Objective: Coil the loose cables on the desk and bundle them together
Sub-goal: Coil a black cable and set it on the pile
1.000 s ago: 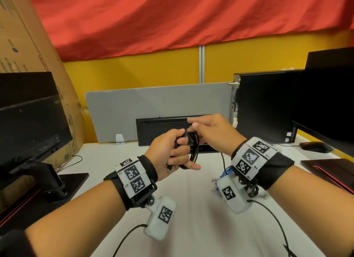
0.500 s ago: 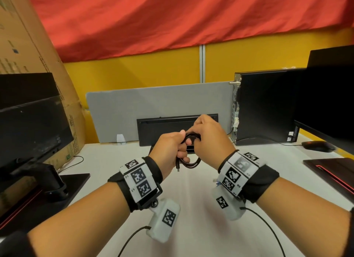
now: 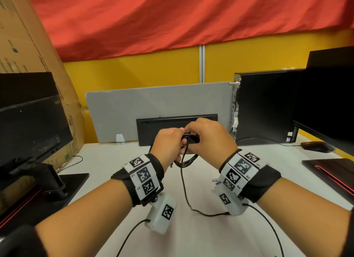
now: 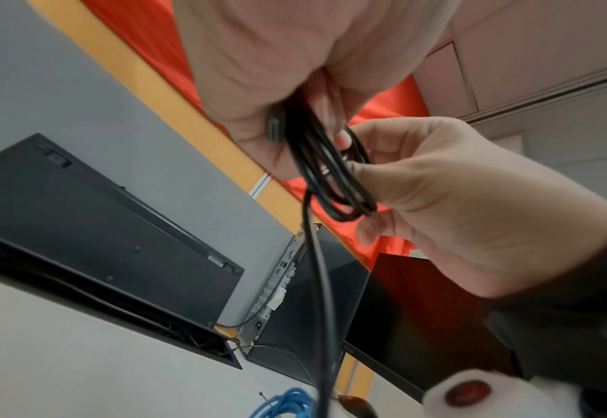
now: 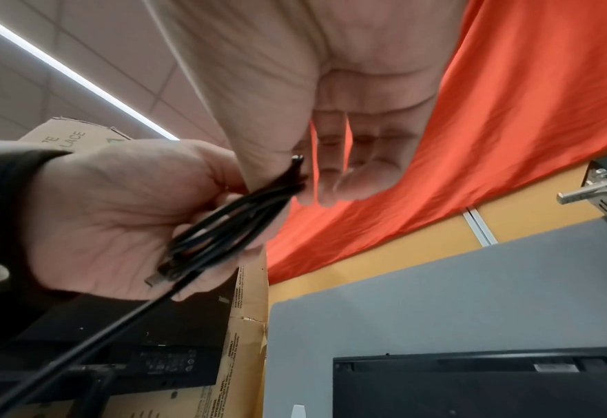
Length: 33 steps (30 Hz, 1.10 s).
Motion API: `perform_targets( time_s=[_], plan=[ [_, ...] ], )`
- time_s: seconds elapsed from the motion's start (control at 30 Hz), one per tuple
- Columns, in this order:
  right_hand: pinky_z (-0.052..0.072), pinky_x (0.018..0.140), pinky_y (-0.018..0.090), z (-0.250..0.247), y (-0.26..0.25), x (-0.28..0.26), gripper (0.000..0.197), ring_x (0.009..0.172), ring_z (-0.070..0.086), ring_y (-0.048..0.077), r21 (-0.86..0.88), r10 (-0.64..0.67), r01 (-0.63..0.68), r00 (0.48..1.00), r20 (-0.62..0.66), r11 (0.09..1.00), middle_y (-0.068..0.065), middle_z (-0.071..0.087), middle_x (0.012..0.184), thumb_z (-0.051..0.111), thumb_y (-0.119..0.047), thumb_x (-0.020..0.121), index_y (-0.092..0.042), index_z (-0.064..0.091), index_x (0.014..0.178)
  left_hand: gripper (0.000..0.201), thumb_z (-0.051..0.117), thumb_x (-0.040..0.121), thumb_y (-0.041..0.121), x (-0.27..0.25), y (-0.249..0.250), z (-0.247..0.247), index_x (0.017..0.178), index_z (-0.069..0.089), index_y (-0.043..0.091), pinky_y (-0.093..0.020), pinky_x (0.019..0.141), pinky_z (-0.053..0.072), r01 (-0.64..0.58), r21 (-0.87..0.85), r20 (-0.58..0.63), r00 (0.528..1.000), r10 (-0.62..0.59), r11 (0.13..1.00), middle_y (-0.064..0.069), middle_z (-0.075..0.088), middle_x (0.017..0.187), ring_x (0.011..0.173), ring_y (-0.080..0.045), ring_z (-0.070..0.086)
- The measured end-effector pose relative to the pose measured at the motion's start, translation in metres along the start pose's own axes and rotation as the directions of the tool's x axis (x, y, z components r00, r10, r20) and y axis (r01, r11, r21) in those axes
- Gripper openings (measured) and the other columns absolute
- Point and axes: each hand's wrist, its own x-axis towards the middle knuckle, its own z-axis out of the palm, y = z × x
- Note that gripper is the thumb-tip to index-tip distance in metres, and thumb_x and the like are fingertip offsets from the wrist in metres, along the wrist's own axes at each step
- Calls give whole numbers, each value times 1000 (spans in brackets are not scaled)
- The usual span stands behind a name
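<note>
A thin black cable (image 3: 188, 157) is wound into a small coil held above the white desk (image 3: 201, 237). My left hand (image 3: 169, 144) grips one side of the coil (image 5: 219, 234), with a plug end sticking out under the fingers. My right hand (image 3: 206, 136) pinches the coil's top (image 4: 334, 169) between thumb and fingers. The loose tail (image 3: 186, 193) hangs from the coil and runs along the desk toward my right wrist. A blue cable (image 4: 287, 404) lies on the desk under my right wrist, mostly hidden in the head view.
A black monitor (image 3: 28, 126) on its stand sits at the left, with a cardboard box (image 3: 28, 51) behind. A black cable tray (image 3: 176, 128) and grey divider (image 3: 159, 111) stand at the back. A black PC tower (image 3: 268, 107), a monitor (image 3: 329, 103) and a mouse (image 3: 316, 146) sit at right.
Both hands have come closer together around the coil, the right hand moving onto its top. The loose tail now hangs down to the desk in plain view.
</note>
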Motion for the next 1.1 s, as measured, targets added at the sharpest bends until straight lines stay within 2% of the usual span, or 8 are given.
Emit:
perform_targets(
  time_s=[0.17, 0.37, 0.5, 0.7, 0.83, 0.97, 1.03, 1.1],
  plan=[
    [48, 67, 25, 1, 8, -5, 38, 76, 57, 5, 267, 66, -83, 995, 71, 960, -12, 64, 85, 77, -48, 75, -34, 70, 109, 42, 43, 101, 32, 1, -6, -8, 64, 55, 16, -21, 40, 34, -110, 127, 56, 993, 104, 986, 2, 47, 48, 42, -13, 41],
    [41, 39, 25, 3, 11, -9, 40, 44, 45, 17, 703, 368, -406, 904, 217, 583, 1, 51, 52, 87, -37, 67, -11, 56, 74, 38, 43, 102, 31, 3, -11, -9, 74, 58, 10, -22, 50, 41, -293, 259, 73, 956, 284, 920, 4, 49, 58, 55, -11, 48],
    [39, 43, 24, 0, 7, -14, 34, 42, 43, 15, 819, 434, -468, 847, 308, 331, 3, 56, 54, 84, -35, 71, -13, 62, 58, 35, 43, 102, 28, 8, -11, -7, 70, 53, 17, -32, 56, 41, -380, 272, 57, 923, 380, 884, 5, 46, 59, 56, -14, 45],
    [38, 44, 24, 0, -5, -14, 23, 45, 40, 12, 877, 400, -467, 829, 390, 113, 2, 54, 60, 73, -30, 86, -8, 77, 84, 33, 45, 101, 29, 14, -13, -4, 70, 50, 18, -34, 55, 40, -433, 278, 19, 895, 446, 857, 2, 45, 59, 57, -16, 43],
    [46, 70, 32, -7, -8, -14, 27, 74, 55, 16, 876, 241, -478, 845, 478, -65, 3, 66, 83, 57, -24, 95, -4, 75, 94, 34, 45, 101, 26, 21, -16, -10, 70, 48, 14, -35, 60, 40, -422, 308, -10, 895, 446, 853, 0, 46, 63, 62, -16, 44],
    [43, 99, 41, -17, -9, -11, 26, 102, 63, 28, 893, 197, -448, 872, 448, -48, 14, 71, 97, 47, -21, 98, -8, 65, 83, 34, 44, 102, 26, 23, -25, -14, 68, 47, 19, -32, 59, 41, -386, 311, -46, 906, 420, 868, 4, 46, 64, 61, -15, 44],
    [48, 98, 42, -20, -10, -10, 27, 94, 69, 32, 895, 203, -430, 872, 446, -120, 18, 69, 82, 41, -18, 102, -9, 57, 83, 34, 44, 102, 26, 24, -28, -16, 68, 48, 20, -32, 59, 41, -373, 303, -66, 910, 410, 877, 5, 47, 64, 61, -15, 46],
    [54, 76, 39, -21, -9, -9, 25, 60, 63, 26, 888, 231, -425, 859, 456, -175, 8, 56, 60, 38, -18, 103, -6, 55, 88, 34, 44, 101, 27, 26, -29, -18, 68, 49, 20, -34, 59, 42, -352, 291, -91, 915, 393, 889, 5, 47, 64, 61, -17, 46]
  ],
)
